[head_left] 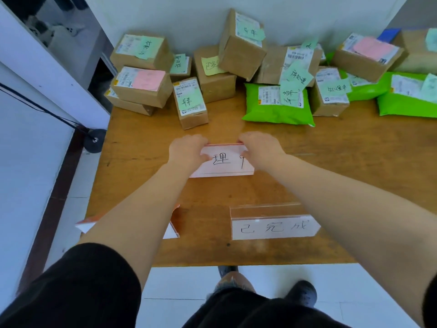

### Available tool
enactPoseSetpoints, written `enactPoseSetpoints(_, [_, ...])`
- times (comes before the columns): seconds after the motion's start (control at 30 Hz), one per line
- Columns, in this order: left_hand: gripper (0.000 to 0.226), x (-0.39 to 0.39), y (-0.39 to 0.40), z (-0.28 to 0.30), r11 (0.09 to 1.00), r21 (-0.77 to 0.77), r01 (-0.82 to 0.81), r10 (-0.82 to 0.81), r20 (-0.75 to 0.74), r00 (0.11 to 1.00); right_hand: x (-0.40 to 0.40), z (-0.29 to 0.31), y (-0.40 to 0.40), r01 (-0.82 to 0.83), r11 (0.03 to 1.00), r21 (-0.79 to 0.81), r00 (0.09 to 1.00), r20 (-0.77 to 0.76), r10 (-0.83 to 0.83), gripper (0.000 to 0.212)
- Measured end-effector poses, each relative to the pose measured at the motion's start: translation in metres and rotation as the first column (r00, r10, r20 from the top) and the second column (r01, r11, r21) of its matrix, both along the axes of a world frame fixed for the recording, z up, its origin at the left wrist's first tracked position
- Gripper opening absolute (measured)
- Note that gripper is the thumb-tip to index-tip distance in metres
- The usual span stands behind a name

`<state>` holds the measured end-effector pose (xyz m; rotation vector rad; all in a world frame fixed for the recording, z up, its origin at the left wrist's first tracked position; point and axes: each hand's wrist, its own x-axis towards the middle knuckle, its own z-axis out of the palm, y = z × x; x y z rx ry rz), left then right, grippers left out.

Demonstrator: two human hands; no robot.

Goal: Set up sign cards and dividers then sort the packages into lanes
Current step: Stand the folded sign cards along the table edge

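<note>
A pink sign card in a clear stand (223, 164) stands at the middle of the wooden table (331, 157). My left hand (188, 150) grips its left end and my right hand (260, 150) grips its right end. Nearer the front edge stands a second clear stand with a white sign card (274, 226). A third sign card (171, 227) at the front left is mostly hidden behind my left forearm. Along the back of the table lie the packages: brown cardboard boxes (190, 102) with green, yellow or pink notes, and green plastic mailers (279, 105).
A white wall runs behind the packages. A black cable and a round black base (94, 140) sit on the floor left of the table. My feet stand at the front edge on white tiles. Bare wood stretches to the right of the signs.
</note>
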<state>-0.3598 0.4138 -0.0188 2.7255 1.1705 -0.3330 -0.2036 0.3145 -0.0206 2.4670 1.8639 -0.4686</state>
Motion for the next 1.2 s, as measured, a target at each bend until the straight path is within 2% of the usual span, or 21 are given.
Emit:
enactPoseSetpoints(0.2, [0.043, 0.082, -0.057, 0.010, 0.995, 0.000, 0.097, -0.097, -0.002, 0.995, 0.074, 0.004, -0.070, 0.054, 0.998, 0.012, 0.998, 0.022, -0.055, 0.028])
enactPoseSetpoints(0.4, [0.044, 0.146, -0.124, 0.023, 0.987, 0.071, 0.143, -0.147, 0.048, 0.988, 0.140, 0.015, -0.147, 0.104, 0.991, 0.086, 0.995, -0.007, -0.104, 0.029])
enactPoseSetpoints(0.67, [0.037, 0.213, -0.232, 0.032, 0.985, -0.121, 0.120, -0.090, 0.228, 0.969, 0.230, 0.030, -0.272, 0.102, 0.992, 0.078, 0.995, -0.015, -0.101, 0.029])
enactPoseSetpoints(0.9, [0.025, 0.232, -0.308, 0.006, 0.970, -0.228, 0.086, -0.035, 0.218, 0.975, 0.260, 0.016, -0.353, 0.106, 0.994, -0.004, 0.994, -0.010, -0.106, 0.029])
enactPoseSetpoints(1.2, [0.026, 0.241, -0.338, -0.006, 0.974, -0.217, 0.065, -0.022, 0.194, 0.981, 0.263, -0.006, -0.385, 0.133, 0.991, -0.023, 0.989, -0.055, -0.135, 0.032])
